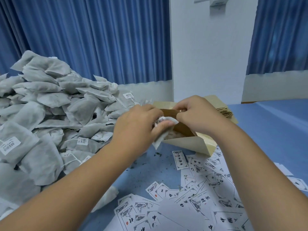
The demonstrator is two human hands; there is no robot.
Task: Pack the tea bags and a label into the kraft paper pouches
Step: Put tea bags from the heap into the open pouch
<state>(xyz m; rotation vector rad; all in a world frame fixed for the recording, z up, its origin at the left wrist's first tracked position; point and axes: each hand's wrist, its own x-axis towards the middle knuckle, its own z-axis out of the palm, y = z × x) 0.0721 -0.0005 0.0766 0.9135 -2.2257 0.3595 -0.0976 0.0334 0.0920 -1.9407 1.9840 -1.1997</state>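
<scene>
One tea bag (164, 130) is gripped by the left hand (138, 124) at frame centre; the kraft paper pouch (188, 140) mouth is pinched open by the right hand (198, 115). Filling step judged; insertion needed next.

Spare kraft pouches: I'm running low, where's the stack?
Head view: the stack of flat brown kraft paper pouches lies on the blue table, right of centre, just behind the right hand.

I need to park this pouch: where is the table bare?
Bare blue table lies right of the pouch stack, beyond the labels. A crumb-strewn strip runs between tea bag pile and labels. Left and near centre are crowded.
</scene>
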